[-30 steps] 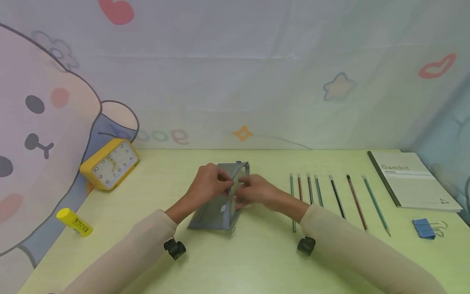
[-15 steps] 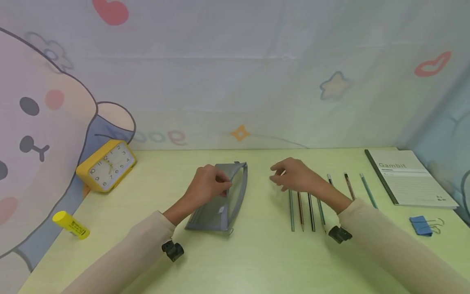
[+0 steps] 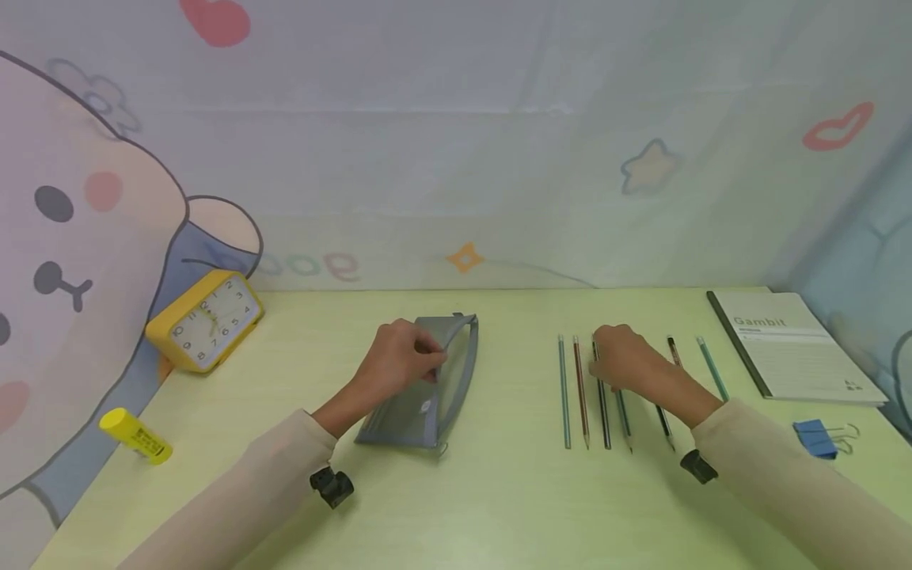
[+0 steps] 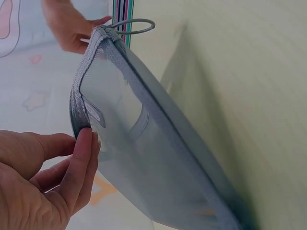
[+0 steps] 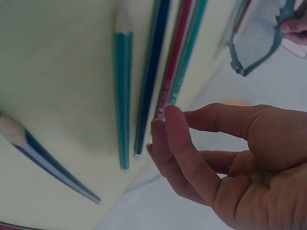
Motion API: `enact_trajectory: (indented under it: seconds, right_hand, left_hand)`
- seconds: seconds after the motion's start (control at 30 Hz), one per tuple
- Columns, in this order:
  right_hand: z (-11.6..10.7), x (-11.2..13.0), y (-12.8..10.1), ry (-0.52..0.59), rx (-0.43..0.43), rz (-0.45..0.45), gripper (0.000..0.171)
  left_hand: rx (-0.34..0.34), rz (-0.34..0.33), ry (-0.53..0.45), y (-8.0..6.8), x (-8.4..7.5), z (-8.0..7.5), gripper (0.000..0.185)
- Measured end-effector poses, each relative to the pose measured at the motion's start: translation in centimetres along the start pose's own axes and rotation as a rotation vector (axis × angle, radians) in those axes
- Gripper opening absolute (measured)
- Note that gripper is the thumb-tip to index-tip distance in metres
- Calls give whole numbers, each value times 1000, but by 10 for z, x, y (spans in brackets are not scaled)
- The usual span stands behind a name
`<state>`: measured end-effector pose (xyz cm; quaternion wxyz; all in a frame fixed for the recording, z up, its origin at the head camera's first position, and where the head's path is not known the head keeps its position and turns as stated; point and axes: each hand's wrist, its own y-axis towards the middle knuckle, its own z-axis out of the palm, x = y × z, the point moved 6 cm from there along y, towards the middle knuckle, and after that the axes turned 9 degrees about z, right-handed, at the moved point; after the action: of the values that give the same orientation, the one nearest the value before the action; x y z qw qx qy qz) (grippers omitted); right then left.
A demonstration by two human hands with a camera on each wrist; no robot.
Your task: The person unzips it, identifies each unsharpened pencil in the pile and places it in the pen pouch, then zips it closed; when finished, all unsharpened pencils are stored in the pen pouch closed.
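My left hand (image 3: 399, 356) pinches the upper zipped edge of a grey mesh pencil case (image 4: 163, 167) between thumb and fingers, and the case's mouth gapes. In the head view my right hand (image 3: 627, 360) is over the eraser ends of a row of pencils. A teal pencil (image 3: 564, 396), a red pencil (image 3: 580, 396) and a dark pencil (image 3: 604, 412) lie beside it on the left. Seen from the right wrist, the fingers (image 5: 180, 139) are loosely bent with no pencil between them. The hand covers part of another teal pencil (image 5: 123, 96) and of a black pencil (image 3: 666, 427).
On the left are a yellow alarm clock (image 3: 207, 321) and a yellow glue stick (image 3: 135, 435). A notebook (image 3: 798, 348) lies at the right, with a blue binder clip (image 3: 815, 438) in front of it. A printed cloth (image 3: 427, 158) hangs behind the table.
My right hand has left the pencil case's mouth and moved right to the pencils. My left hand keeps its pinch on the case's edge.
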<state>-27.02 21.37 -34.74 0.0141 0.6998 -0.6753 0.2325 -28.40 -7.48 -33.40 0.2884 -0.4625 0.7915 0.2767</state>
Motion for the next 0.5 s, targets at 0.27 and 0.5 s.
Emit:
enact_trajectory:
  seconds: [0.27,0.5]
  right_hand:
    - [20,0,0,-50,-18,-58,19]
    - [28,5,4,-137,-28,-11,19]
  left_hand:
    - [4,-20,-11,0,1,-1,14]
    - [9,-16,-2,1,1,-2,16]
